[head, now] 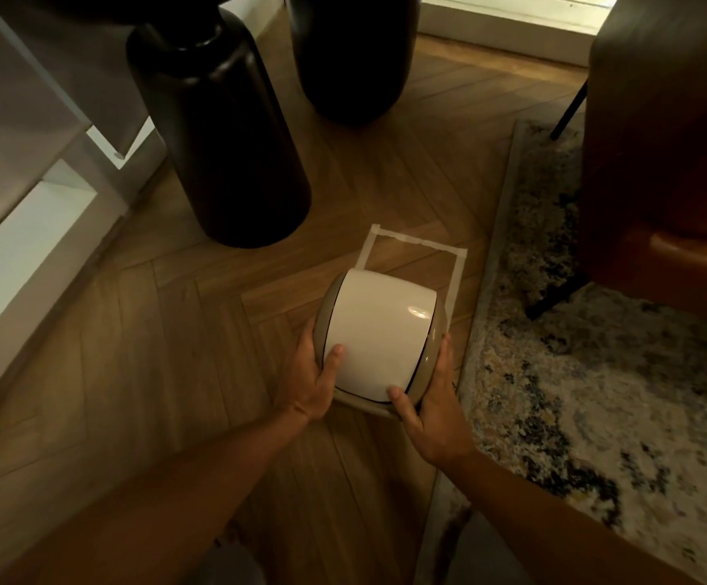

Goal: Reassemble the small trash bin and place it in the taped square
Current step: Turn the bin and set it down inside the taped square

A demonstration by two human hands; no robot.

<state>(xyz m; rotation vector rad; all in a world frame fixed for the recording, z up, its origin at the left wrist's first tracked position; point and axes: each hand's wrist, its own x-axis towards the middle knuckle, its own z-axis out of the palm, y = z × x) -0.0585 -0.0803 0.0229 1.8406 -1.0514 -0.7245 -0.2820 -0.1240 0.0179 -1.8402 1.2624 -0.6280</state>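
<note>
A: Nearest the camera, what do the hands do?

B: Two bare forearms reach forward. The left hand cups the left flank of the small rounded trash bin with a beige plastic body and a glossy white swing lid; its thumb lies on the white lid and the other fingers wrap round the beige side, mostly hidden. The right hand cups the right flank the same way, thumb tip pressed on the lid's near edge, fingers held together and flat along the beige shell.

A: So both hands clasp it?

B: Yes, the bin sits between the two palms, gripped from either side. The lid is closed over the top, so whatever is inside the bin cannot be seen.

A: And where is the bin?

B: Over the near half of the square of pale masking tape on the herringbone wooden floor. Whether it rests on the floor or hangs just above it I cannot tell. The far tape edge and both far corners show beyond the fingertips; a strip of the near edge peeks out under the thumbs.

A: Further out?

B: To the right of the right hand's fingers lies a mottled grey, cream and blue rug, with a brown leather chair on thin dark legs beyond it. Past the left hand's fingers stands a tall dark glossy vase, a second dark rounded vessel behind it, and white shelving to the far left.
</note>
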